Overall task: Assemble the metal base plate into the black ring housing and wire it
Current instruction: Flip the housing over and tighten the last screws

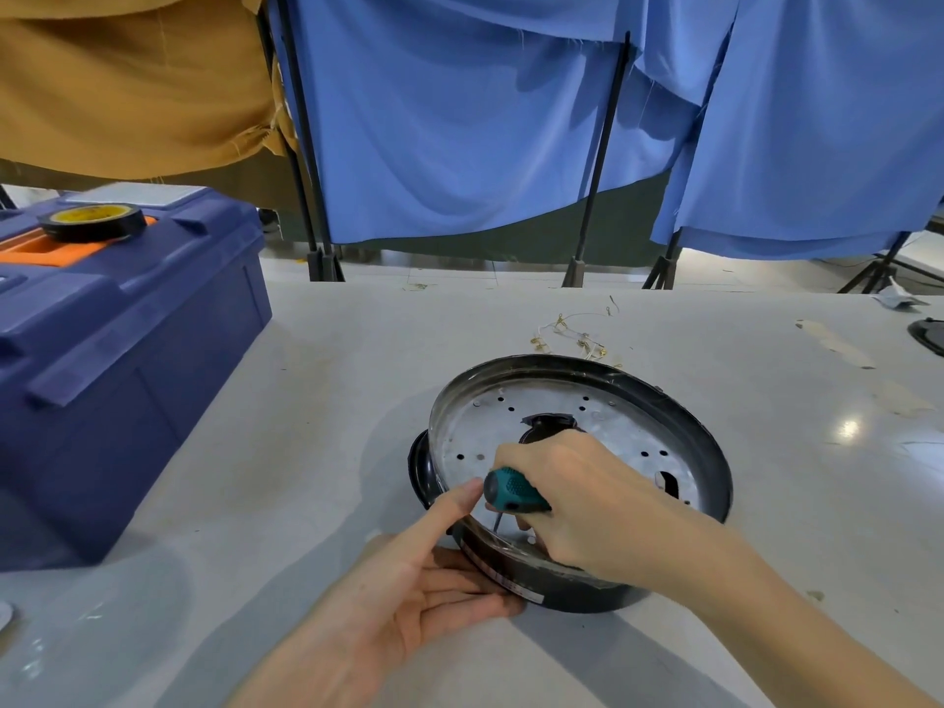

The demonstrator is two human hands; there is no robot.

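Observation:
The black ring housing (712,452) lies on the white table with the perforated metal base plate (608,411) seated inside it. My right hand (582,498) grips a teal-handled screwdriver (513,492), its tip down on the plate near the front rim. My left hand (424,574) holds the housing's near wall, fingers under its edge and thumb raised up along the rim beside the screwdriver. A loose bundle of thin wires with yellow terminals (572,337) lies on the table just behind the housing.
A blue toolbox (117,360) stands at the left with a roll of black tape (94,223) on its lid. Blue and tan cloths (485,120) hang on stands behind the table. A dark object (927,335) sits at the right edge.

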